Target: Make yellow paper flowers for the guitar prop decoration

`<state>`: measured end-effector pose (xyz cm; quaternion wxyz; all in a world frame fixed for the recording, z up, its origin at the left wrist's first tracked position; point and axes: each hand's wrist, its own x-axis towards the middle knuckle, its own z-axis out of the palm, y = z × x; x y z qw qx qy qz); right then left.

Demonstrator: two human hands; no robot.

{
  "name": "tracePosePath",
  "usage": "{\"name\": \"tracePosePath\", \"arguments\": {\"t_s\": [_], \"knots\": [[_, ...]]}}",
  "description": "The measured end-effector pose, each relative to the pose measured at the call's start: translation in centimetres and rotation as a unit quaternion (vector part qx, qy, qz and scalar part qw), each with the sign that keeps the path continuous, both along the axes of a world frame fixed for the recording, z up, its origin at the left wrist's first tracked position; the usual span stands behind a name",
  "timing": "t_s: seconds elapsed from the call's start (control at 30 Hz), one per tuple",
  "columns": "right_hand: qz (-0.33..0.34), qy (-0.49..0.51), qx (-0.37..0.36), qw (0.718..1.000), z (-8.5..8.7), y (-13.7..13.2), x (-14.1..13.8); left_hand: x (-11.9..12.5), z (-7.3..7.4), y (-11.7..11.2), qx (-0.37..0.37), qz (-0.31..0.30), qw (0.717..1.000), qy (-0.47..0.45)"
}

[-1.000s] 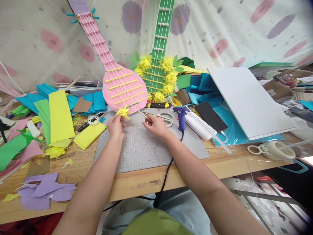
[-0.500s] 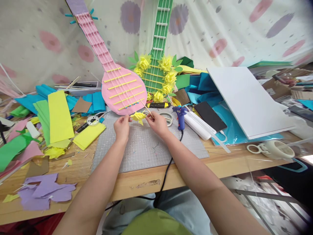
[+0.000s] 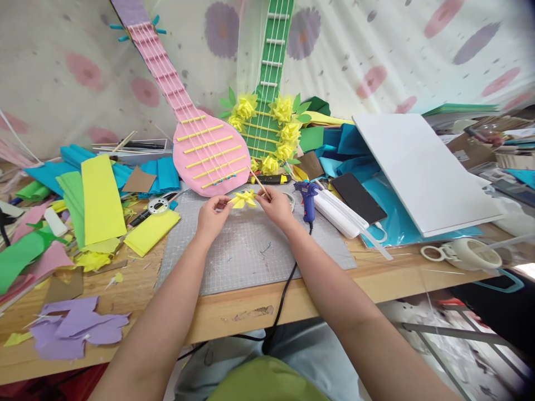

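Left hand (image 3: 213, 214) fingertips are pinched on one side of a yellow paper flower (image 3: 243, 199), which is held just above the grey cutting mat (image 3: 251, 250), in front of the pink cardboard guitar (image 3: 209, 156). A thin wooden stick (image 3: 258, 181) is gripped in the closed right hand (image 3: 278, 206), whose fingertips meet the flower. Petals could be crushed or torn by a harder pinch, or pierced if the stick is tilted.

- wooden table (image 3: 251, 312), total mess
- grey cutting mat (image 3: 246, 256) under left hand (image 3: 213, 214) and right hand (image 3: 278, 206)
- purple scraps (image 3: 79, 328) well left of them
- glue gun (image 3: 308, 196) just right of them
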<state>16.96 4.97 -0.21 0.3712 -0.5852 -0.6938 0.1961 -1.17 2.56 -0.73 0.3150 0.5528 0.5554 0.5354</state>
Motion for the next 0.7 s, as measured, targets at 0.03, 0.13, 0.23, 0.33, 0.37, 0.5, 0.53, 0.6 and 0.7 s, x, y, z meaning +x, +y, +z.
{"name": "tracePosePath", "arguments": {"t_s": [0.03, 0.13, 0.23, 0.33, 0.37, 0.5, 0.53, 0.6, 0.7], "knots": [[-0.008, -0.001, -0.003, 1.000, 0.0, 0.0, 0.0, 0.1, 0.0, -0.1, -0.001, -0.003, 1.000, 0.011], [-0.029, 0.010, 0.000, 1.000, 0.3, -0.3, 0.0, 0.4, 0.3, -0.6, 0.018, 0.013, 0.997, 0.076], [-0.043, 0.021, 0.031, 0.998, 0.7, -0.8, -0.4, 0.8, 0.5, -1.1, 0.060, 0.058, 0.985, 0.150], [-0.021, 0.005, 0.058, 0.998, 0.9, -1.5, -1.2, 1.1, 0.5, -1.3, 0.091, 0.084, 0.975, 0.183], [-0.010, -0.003, 0.063, 0.998, 0.8, -1.7, -1.5, 1.2, 0.5, -1.3, 0.096, 0.085, 0.975, 0.183], [0.011, -0.025, 0.054, 0.998, 0.4, -2.0, -2.3, 1.6, 0.5, -1.5, 0.086, 0.073, 0.973, 0.199], [0.011, -0.026, 0.048, 0.998, 0.2, -1.9, -2.3, 1.7, 0.6, -1.6, 0.077, 0.072, 0.972, 0.209], [0.010, -0.027, 0.044, 0.999, 0.0, -1.9, -2.4, 1.9, 0.6, -1.7, 0.054, 0.073, 0.971, 0.222], [0.012, -0.030, 0.047, 0.998, -0.1, -1.9, -2.4, 2.1, 0.6, -1.7, 0.026, 0.077, 0.973, 0.215]]}}
